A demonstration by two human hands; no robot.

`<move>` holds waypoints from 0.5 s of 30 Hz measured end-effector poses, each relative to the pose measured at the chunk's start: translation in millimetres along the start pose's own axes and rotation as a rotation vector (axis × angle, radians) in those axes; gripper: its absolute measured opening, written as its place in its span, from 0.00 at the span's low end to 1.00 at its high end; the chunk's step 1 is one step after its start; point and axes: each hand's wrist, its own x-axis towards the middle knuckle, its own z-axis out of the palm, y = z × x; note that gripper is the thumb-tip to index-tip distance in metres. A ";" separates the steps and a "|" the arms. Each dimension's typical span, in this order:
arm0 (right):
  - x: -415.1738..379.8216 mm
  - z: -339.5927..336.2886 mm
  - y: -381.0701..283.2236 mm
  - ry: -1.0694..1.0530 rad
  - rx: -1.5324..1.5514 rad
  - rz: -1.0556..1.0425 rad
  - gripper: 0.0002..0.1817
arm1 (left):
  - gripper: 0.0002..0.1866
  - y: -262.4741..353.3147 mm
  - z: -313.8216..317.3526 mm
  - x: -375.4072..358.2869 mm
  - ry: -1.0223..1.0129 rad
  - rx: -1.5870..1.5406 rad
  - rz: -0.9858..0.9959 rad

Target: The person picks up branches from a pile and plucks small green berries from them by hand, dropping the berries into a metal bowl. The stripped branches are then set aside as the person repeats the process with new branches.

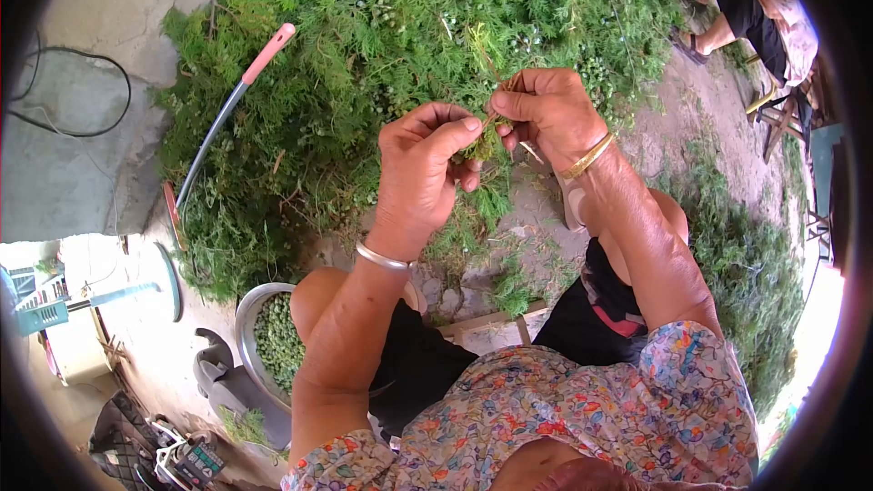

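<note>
**Green sprig pinched between two hands**

Green, feathery, the sprig [486, 132] sits at the centre of the frame, above the knees. The left hand [427, 168] nips it between thumb and forefinger; the right hand [546, 114] has its fingers pressed together around the stem end. Behind them a heap of branches [409, 27] fills the upper middle. At lower left a metal bowl [247, 332] holds small green berries [277, 341], partly hidden by the left knee. A pink-handled tool [232, 100] lies on the heap's left edge. Another person [759, 18] sits at upper right.
</note>
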 end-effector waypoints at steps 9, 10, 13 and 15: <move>0.0 -6.2 -0.9 0.023 -0.065 -0.055 0.07 | 0.06 1.2 -17.0 6.0 -0.082 -0.102 -0.202; 0.4 -7.8 -1.8 0.022 -0.064 -0.055 0.07 | 0.06 0.0 -19.1 6.9 -0.109 -0.134 -0.219; -0.4 -11.3 -4.9 -0.044 -0.032 -0.114 0.07 | 0.07 -2.5 -16.4 7.2 -0.135 -0.144 -0.213; -2.4 -10.5 -5.4 -0.053 -0.079 -0.097 0.07 | 0.08 -5.9 -16.8 6.7 -0.135 -0.169 -0.222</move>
